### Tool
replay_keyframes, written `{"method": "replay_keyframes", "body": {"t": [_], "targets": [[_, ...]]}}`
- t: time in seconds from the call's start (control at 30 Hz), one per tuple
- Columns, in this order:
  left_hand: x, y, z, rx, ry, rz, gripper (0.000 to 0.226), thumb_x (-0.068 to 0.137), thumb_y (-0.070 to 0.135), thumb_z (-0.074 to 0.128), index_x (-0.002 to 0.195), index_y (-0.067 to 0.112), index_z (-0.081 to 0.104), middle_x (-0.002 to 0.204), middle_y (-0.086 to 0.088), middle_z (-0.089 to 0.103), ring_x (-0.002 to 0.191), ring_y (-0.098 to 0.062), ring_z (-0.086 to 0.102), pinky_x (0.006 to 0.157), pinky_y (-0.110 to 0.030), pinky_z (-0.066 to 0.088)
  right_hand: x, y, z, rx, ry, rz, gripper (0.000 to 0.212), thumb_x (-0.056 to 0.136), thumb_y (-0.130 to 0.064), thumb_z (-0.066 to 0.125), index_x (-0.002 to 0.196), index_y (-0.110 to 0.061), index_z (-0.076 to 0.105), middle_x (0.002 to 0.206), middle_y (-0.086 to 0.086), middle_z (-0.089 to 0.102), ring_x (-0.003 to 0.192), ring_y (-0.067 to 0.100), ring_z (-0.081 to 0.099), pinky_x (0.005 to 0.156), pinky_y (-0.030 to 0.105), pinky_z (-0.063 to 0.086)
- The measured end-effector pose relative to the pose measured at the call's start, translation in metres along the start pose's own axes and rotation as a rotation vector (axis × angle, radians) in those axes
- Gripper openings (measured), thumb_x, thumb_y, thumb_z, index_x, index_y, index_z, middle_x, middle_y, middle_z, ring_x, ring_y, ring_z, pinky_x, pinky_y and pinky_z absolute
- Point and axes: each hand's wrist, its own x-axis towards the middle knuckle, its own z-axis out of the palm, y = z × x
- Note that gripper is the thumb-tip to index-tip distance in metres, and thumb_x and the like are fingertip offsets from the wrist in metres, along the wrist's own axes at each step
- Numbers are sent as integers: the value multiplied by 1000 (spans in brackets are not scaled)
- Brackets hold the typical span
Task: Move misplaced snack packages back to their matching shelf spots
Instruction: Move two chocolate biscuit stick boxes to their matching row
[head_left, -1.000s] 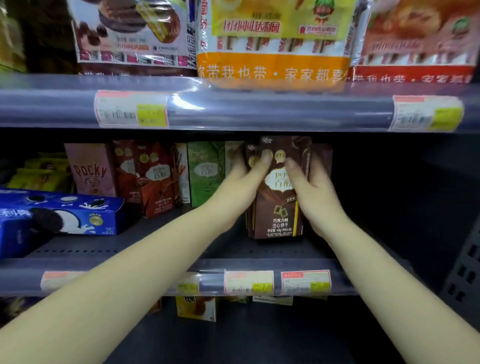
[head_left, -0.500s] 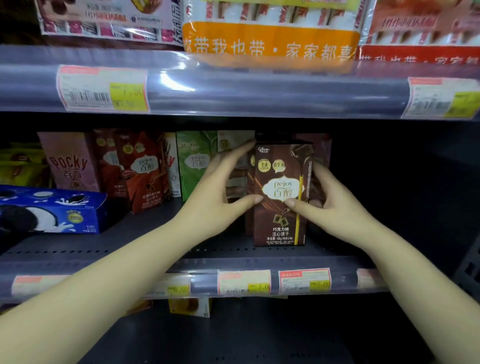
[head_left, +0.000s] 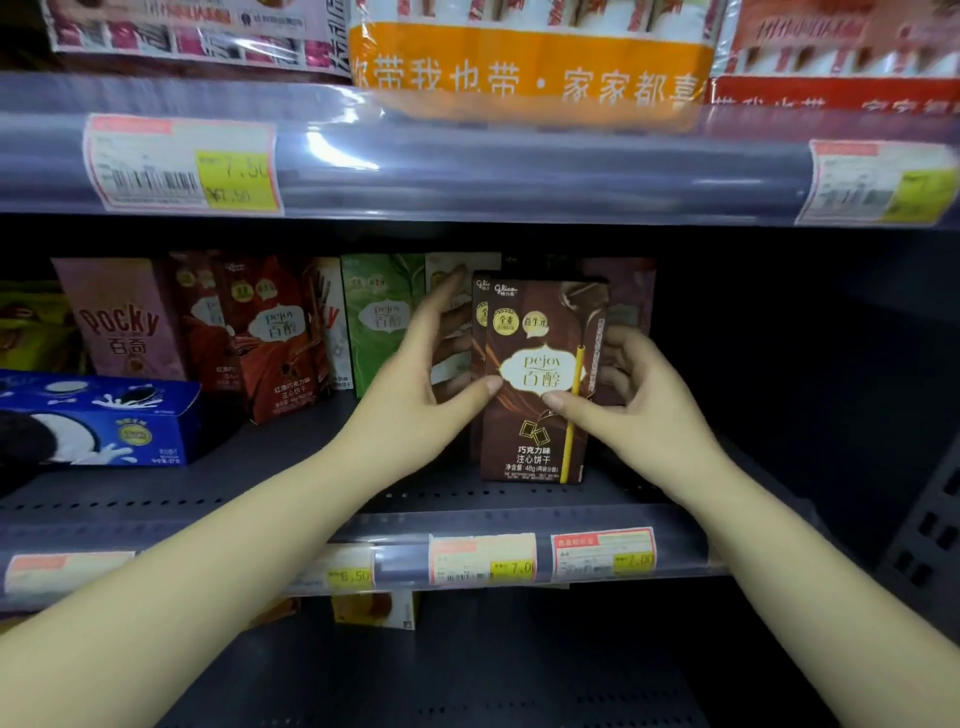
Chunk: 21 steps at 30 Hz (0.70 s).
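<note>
Head view, the only one. Landmark: the dark brown upright cardboard Pejoy chocolate box (head_left: 540, 384), standing at the front of its stack on the grey perforated metal shelf (head_left: 260, 499), long axis vertical, printed face toward the camera.

Left hand (head_left: 415, 395) is sitting just left of the brown box, thumb tip touching the front face near its left edge, fingers fanned loose and reaching back along the box's left side. Right hand (head_left: 628, 400) is sitting just right of it, thumb pressing the front face low and centre, fingers curling around the right side. Both hands are bracketing the box, half open, touching rather than clamping; neither is lifting it, its base resting on the shelf.

More brown boxes are lining up directly behind it. Left of it: a green box (head_left: 382, 322), then a red-brown Pejoy box (head_left: 275, 338), a pink Pocky box (head_left: 122, 322), and a blue Oreo box (head_left: 98, 423) lying flat, furthest left.

Judgement: both hands are equally near; the next move is probably squaring the box against its stack.
</note>
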Motion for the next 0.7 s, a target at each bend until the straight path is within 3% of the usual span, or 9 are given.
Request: {"method": "replay_keyframes", "body": {"t": [0.1,0.2,0.3,0.33,0.47,0.6,0.7], "targets": [[-6,-4,0,67,63,-55,67,85,13,71,142,25,38,135,12,51,122,5,52,91,-6,45,-6,1,1,-31,-2,26,52,74,-20,79,119,-27,52,116,-7,66,104,5,65,82,28,58],[-11,-3,0,152,115,-79,59,84,19,73,136,28,48,136,9,53,118,4,53,91,-1,40,-13,2,-4,-48,-45,64,48,81,-18,74,122,-31,54,120,-5,66,109,7,65,93,34,55],[-8,-4,2,157,113,-88,61,83,21,73,138,28,48,137,6,55,122,-4,54,108,-27,42,-11,3,-7,-92,-49,103,57,81,-13,73,134,-22,52,127,1,62,103,5,65,94,38,55],[-5,-5,4,166,120,-88,61,83,19,72,138,26,48,137,5,55,123,-6,54,109,-30,41,-8,4,-7,-94,-27,116,59,81,-11,73,135,-17,50,126,2,62,99,2,65,93,36,55],[19,-5,24,95,171,-145,55,86,3,65,137,18,50,133,3,58,118,-6,54,93,-6,42,10,5,-3,-174,54,97,50,80,1,71,126,-11,55,100,-11,63,97,8,63,83,20,55],[42,-18,42,64,204,-179,57,84,-5,59,137,12,50,128,-7,63,116,-18,60,100,-28,47,31,15,-2,-241,99,120,48,79,0,71,123,-8,56,109,7,68,100,22,67,93,39,54],[50,-26,43,157,204,-124,61,79,-6,64,135,11,49,128,-7,62,114,-16,59,98,-22,46,43,16,-1,-315,60,113,45,79,-2,71,121,-7,56,110,7,67,101,22,66,91,38,54]]}}
